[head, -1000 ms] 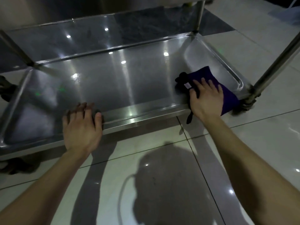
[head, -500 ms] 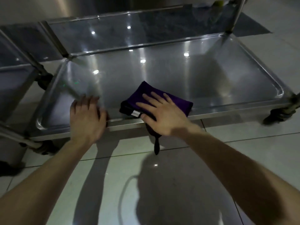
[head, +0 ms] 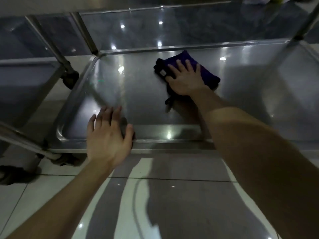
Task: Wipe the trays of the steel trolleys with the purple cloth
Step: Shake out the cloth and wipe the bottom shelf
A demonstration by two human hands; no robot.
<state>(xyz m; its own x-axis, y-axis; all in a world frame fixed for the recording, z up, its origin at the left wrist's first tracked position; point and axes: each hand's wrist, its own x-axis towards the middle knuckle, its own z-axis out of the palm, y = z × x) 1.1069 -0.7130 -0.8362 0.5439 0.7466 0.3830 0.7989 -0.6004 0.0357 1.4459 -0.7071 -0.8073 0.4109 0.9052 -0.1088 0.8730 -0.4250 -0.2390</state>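
A folded purple cloth (head: pixel 209 75) lies on the bottom steel tray (head: pixel 259 83) of the trolley, toward its far middle. My right hand (head: pixel 185 78) presses flat on the cloth with fingers spread, covering its near half. A dark loop of the cloth trails toward the front rim. My left hand (head: pixel 108 135) rests with straight fingers on the tray's front rim near the left corner, holding nothing.
A second steel trolley (head: pixel 25 78) stands close on the left, its post and caster (head: pixel 69 80) beside the tray's left corner. Trolley posts rise at back left (head: pixel 89 40) and back right (head: pixel 305 23). Glossy tiled floor (head: pixel 155 204) lies in front.
My right hand has slid the cloth from the right front corner leftward along the front, then toward the far middle of the tray. My left hand has stayed on the front rim.
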